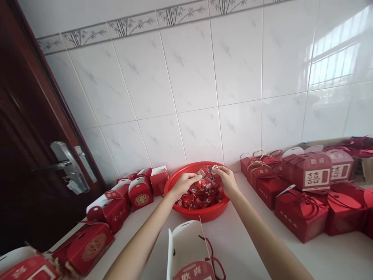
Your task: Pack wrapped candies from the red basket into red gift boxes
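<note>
A red plastic basket stands against the wall, holding a heap of red-wrapped candies. Over its left part is my left hand, thumb and fingers closed in a pinch; what they hold, if anything, I cannot make out. My right hand, above the basket's right side, pinches a small wrapped candy with a pale, dark-marked wrapper. Between my forearms, nearer to me, an open red gift box shows its white inside, with a dark red cord hanging at its right side.
Several red gift boxes form a row on the left, some with lids up. More closed boxes are stacked on the right, beside a carton of dark red ribbons. A tiled wall rises behind; a dark wooden door is at the left.
</note>
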Available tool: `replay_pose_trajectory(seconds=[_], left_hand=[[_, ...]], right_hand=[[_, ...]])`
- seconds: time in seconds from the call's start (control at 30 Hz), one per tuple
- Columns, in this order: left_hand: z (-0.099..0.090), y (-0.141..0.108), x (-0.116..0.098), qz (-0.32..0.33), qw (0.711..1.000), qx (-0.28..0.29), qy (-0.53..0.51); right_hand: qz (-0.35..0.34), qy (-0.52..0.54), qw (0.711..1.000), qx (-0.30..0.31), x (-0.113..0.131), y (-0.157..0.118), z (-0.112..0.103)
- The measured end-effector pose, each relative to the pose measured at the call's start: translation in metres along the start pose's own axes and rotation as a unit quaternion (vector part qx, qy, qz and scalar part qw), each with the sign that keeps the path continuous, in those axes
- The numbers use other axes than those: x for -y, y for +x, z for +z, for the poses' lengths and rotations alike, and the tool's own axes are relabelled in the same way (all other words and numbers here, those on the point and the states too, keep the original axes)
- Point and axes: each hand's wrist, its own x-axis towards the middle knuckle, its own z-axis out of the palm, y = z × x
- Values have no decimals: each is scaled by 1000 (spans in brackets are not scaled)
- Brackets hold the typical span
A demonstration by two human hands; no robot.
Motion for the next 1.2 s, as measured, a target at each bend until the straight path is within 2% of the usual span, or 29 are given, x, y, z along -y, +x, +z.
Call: replay_pose_trajectory(seconds=[0.1, 0.23, 0.37, 0.57, 0.63, 0.73, 0.93, 1.03, 1.2], left_hand=[[-13, -28, -9, -22, 997, -20, -66], [-24, -75, -23, 11, 1000, -11, 11], [-22, -117, -28, -3, 997, 15, 72], [-18, -155, -21, 22, 987, -95, 129], [-19, -164, -19, 37, 983, -104, 148], [-21, -172, -16, 31, 984, -87, 150], [-20, -170, 2, -16, 997, -76, -5], [-15, -167, 7, -26, 994, -70, -77], [-11, -171, 12, -41, 988, -73, -130]], right_hand=[[29, 18, 999, 27, 7, -6, 4], [47, 50, 994, 81, 23, -17, 13], [39, 43, 988, 141, 38, -33, 23], [33, -19, 964, 262, 55, -64, 35], [23, -62, 947, 313, 60, -74, 39], [0, -115, 915, 386, 65, -87, 43], [8, -193, 820, 539, 66, -102, 47], [10, -262, 788, 557, 60, -104, 47], [-5, -364, 765, 532, 52, -103, 50]])
